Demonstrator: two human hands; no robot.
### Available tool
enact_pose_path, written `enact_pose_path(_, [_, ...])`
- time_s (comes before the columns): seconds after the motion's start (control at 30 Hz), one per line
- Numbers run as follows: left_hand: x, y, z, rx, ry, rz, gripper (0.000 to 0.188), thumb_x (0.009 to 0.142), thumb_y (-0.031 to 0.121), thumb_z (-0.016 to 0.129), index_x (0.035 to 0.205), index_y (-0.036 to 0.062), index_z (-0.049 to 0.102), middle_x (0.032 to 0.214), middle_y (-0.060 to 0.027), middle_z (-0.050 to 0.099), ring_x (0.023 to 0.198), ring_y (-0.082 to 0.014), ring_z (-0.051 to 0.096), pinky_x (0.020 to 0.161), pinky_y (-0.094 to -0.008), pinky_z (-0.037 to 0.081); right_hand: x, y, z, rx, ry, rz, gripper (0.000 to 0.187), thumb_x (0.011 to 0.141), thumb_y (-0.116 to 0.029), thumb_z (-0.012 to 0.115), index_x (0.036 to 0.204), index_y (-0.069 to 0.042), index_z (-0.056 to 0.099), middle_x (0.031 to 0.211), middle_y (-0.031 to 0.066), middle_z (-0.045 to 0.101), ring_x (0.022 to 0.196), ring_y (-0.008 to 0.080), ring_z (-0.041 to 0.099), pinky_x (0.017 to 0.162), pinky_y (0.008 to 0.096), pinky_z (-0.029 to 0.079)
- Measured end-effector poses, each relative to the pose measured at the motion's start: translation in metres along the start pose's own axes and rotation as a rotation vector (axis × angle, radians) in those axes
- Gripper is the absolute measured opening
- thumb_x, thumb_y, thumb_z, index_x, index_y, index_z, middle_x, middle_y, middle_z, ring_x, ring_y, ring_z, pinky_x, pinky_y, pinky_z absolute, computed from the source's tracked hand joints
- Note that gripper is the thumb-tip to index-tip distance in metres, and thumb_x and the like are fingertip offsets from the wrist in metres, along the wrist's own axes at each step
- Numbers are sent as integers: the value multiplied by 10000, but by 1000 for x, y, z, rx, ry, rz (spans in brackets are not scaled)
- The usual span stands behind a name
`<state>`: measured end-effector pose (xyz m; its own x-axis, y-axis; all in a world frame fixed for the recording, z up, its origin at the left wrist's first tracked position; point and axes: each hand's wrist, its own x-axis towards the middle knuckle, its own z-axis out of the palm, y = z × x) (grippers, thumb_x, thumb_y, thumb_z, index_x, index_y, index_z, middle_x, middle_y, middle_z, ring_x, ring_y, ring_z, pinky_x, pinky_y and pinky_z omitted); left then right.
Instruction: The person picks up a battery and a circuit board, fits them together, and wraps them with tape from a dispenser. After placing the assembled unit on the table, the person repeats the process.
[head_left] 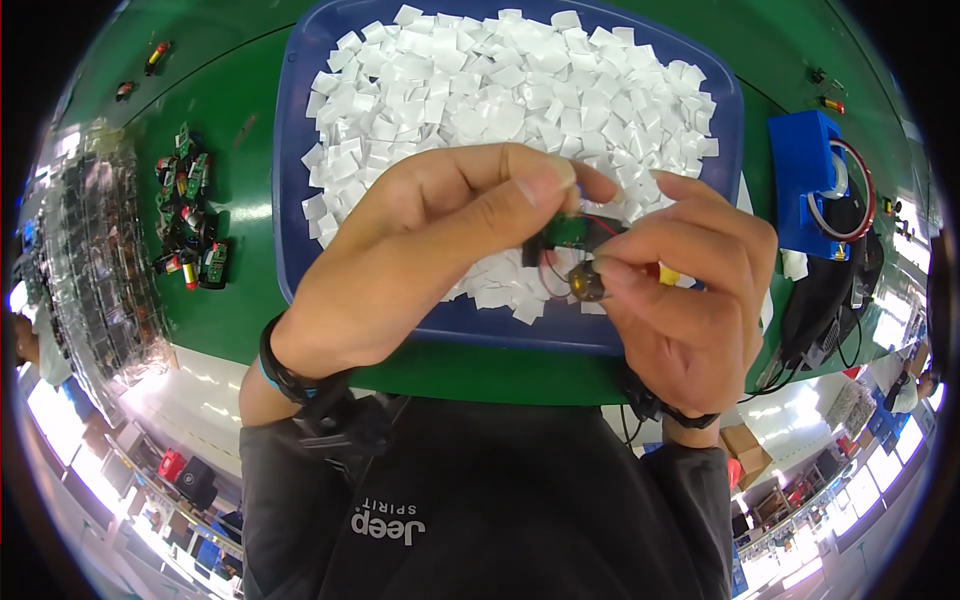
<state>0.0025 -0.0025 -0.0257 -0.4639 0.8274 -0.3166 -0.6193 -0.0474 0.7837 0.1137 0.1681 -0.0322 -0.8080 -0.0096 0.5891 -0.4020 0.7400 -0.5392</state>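
Here, both hands — left hand [420,250], right hand [690,290] — pinched on a small green circuit board [572,232], seemingly wired, above a blue tray [290,200] of white squares [500,80].

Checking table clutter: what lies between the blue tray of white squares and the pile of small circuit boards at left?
Only bare green tabletop separates blue tray from circuit-board pile, head view.

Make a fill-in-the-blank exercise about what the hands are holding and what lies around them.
1. Both hands, left hand and right hand, hold a small green ____ with red wires above the tray.
2. The blue tray is heaped with small square pads of ____ colour.
3. The blue tape dispenser sits on the person's ____ side of the tray.
4. The table surface is ____.

Missing words: circuit board; white; right; green
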Motion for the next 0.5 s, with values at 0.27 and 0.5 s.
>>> enact_pose_path(0.27, [-9,19,1,291,7,-135,280,997,140,531,1189,-61,566,1027,-123,649,872,-149,650,756,-277,545,3,-5,-7,29,-68,111,309,705,13,799,945,-45,612,943,114,735,831,245,576,700,331,498])
enact_pose_path(0.5, [-9,8,6,623,44,-15,328,905,-22,597,1232,-24,568,1050,-89,641,858,-119,647,626,-225,550,5,-4,-6,60,-97,163,309,674,-40,823,922,-17,640,921,116,744,794,236,574,678,311,475])
